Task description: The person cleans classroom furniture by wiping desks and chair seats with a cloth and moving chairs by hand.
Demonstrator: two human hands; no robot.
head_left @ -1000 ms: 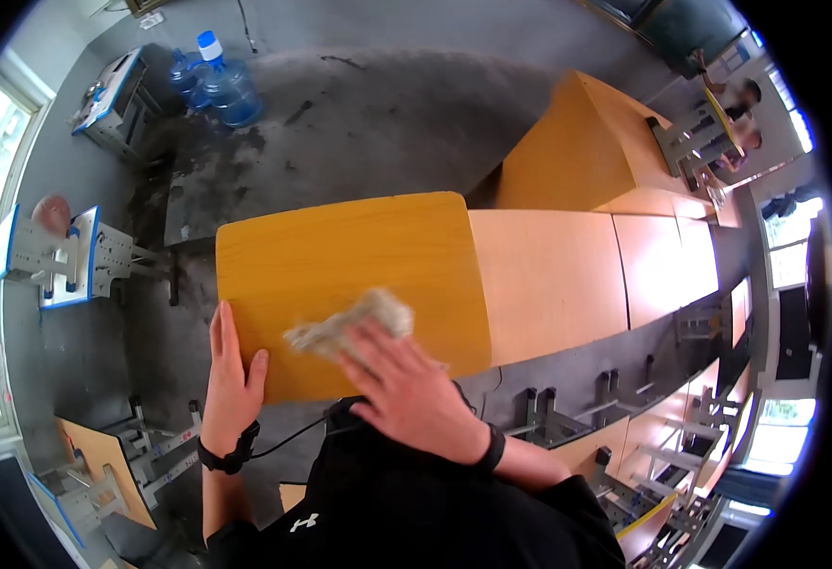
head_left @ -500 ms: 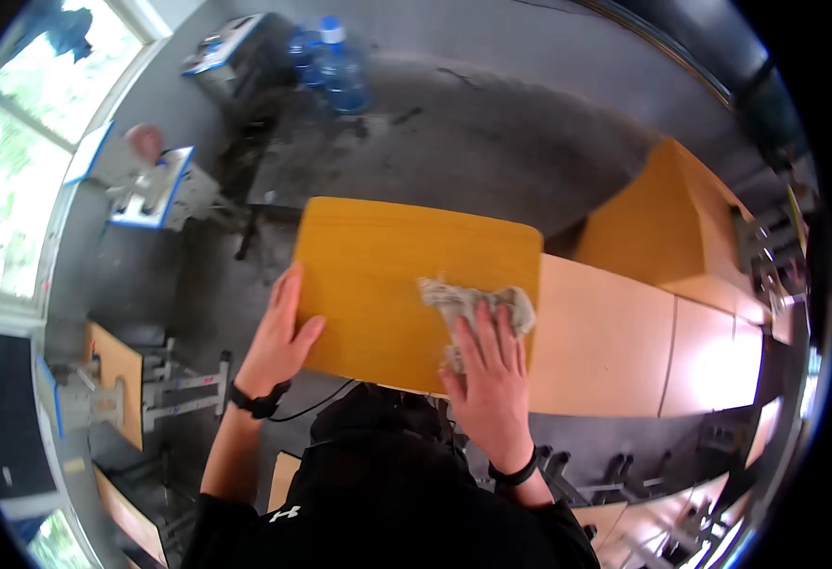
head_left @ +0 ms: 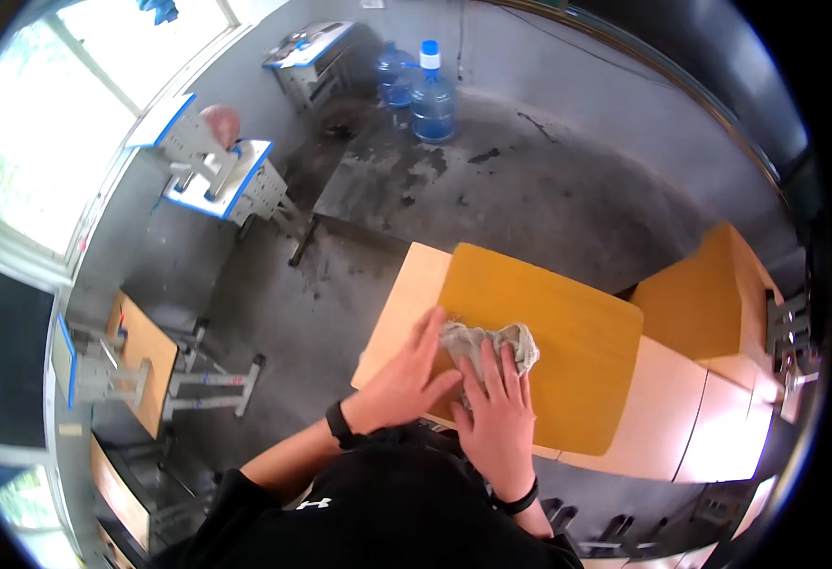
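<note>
A crumpled grey rag (head_left: 488, 343) lies on the yellow worktop (head_left: 568, 351), near its front left part. The right hand (head_left: 497, 417) lies flat and open on the rag's near edge, fingers spread and pointing toward 12 o'clock; the rag sticks out beyond the fingertips toward 12 and 1 o'clock. The left hand (head_left: 405, 379) sits at 9 o'clock from the rag, also open, palm down on the worktop's left edge, its fingers reaching toward 1 o'clock and its fingertips touching or just beside the rag's left end. Neither hand grips anything; both press flat. A black band (head_left: 338, 423) circles the left wrist, and another shows on the right wrist at 6 o'clock from the hand.

The yellow worktop sits over a paler board (head_left: 399, 318) that shows along its left side. At 3 o'clock from it stand more worktops (head_left: 696, 417) in a paler tone, and at 2 o'clock another yellow one (head_left: 710, 303). Two blue water bottles (head_left: 430, 95) stand on the grey floor (head_left: 549, 190) at 12 o'clock, well apart from the hands.

The part of the rag under the right palm is hidden, so its full shape cannot be told. The worktop's near edge is covered by the person's dark shirt (head_left: 388, 512). The fisheye rim cuts off the room's right side, where furniture is dark and hard to make out.
</note>
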